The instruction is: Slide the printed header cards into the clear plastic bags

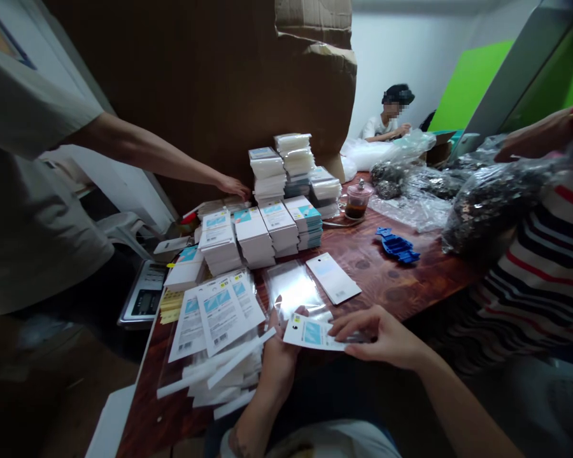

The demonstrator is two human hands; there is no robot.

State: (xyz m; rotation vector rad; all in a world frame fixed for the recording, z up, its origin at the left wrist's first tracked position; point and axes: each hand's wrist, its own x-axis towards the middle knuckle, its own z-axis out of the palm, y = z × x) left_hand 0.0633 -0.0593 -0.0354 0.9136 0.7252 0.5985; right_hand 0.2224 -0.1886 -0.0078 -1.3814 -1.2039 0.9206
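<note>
A white printed card (310, 334) with a blue panel and a punched hole is held low over the table's front edge. My right hand (386, 337) pinches its right end between thumb and fingers. Around the left end closes my left hand (279, 359), its grip partly hidden by the card. Just beyond my fingers lie clear plastic sleeves (293, 289). A small pile of white cards (333, 278) is to their right. Several printed cards (219, 315) are fanned out on the left, above loose white strips (229, 375).
Tall stacks of cards (272, 232) and packed sleeves (293, 152) stand behind. A lidded cup (358, 200), a blue plastic part (397, 246) and filled clear bags (491, 203) are on the right. A co-worker's arm (162, 149) reaches in from the left; others sit right and behind.
</note>
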